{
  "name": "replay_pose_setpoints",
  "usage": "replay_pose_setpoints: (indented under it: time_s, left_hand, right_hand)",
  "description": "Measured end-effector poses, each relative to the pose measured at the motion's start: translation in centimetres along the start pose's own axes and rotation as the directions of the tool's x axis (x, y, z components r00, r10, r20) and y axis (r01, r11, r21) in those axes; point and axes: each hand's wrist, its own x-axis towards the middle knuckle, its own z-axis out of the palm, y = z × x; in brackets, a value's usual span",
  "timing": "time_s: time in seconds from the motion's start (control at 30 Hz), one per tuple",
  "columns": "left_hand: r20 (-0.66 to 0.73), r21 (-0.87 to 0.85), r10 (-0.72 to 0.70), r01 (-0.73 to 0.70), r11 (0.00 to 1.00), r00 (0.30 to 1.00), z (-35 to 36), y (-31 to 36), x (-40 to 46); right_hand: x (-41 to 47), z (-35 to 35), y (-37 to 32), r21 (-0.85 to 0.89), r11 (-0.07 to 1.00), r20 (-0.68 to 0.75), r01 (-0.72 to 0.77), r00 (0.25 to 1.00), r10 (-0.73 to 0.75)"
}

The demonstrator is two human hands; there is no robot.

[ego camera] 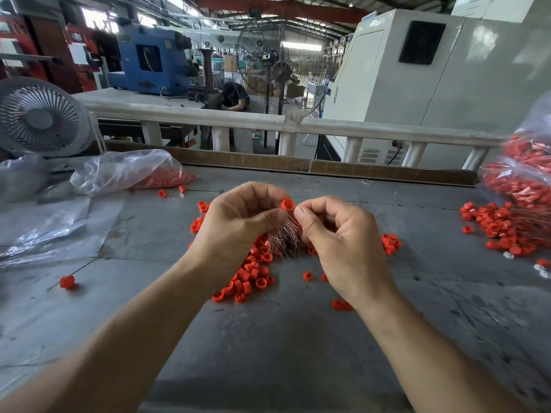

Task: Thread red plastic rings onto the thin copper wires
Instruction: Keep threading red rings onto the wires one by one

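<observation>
My left hand pinches one red plastic ring between thumb and fingertips, held above the grey table. A bundle of thin copper wires hangs below it between both hands. My right hand is closed, its thumb and forefinger pinched right beside the ring, apparently on a wire too thin to make out. A pile of loose red rings lies on the table under my hands.
A clear bag of red rings lies at the left, with a white fan behind it. More rings with wires and a full bag sit at the right. One ring on a wire lies at the left.
</observation>
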Motion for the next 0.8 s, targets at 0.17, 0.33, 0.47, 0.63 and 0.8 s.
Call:
replay_pose_setpoints:
  time_s: [0.17, 0.33, 0.47, 0.63, 0.8]
  left_hand:
    - [-0.003, 0.054, 0.013, -0.013, 0.998, 1.0, -0.27, -0.25, 0.15]
    - [-0.022, 0.074, 0.025, -0.024, 0.997, 0.999, -0.39, -0.42, 0.21]
    - [-0.04, -0.008, -0.014, 0.014, 1.0, 0.999, -0.38, -0.42, 0.28]
    - [-0.041, -0.034, -0.038, 0.036, 0.999, 0.998, -0.39, -0.38, 0.27]
    - [-0.04, -0.047, -0.06, 0.058, 0.997, 0.997, -0.43, -0.17, 0.19]
  right_hand:
    - [0.0, 0.12, 0.16, -0.01, 1.0, -0.001, -0.022, 1.0, 0.022]
    - [0.06, 0.09, 0.51, -0.03, 0.999, -0.012, -0.029, 1.0, 0.029]
    - [0.12, -0.01, 0.85, -0.037, 0.999, -0.019, -0.032, 0.999, 0.031]
    - [0.12, -0.04, 0.99, -0.055, 0.998, -0.022, -0.031, 0.999, 0.029]
    - [0.09, -0.07, 1.0, -0.06, 0.998, -0.018, -0.025, 1.0, 0.024]
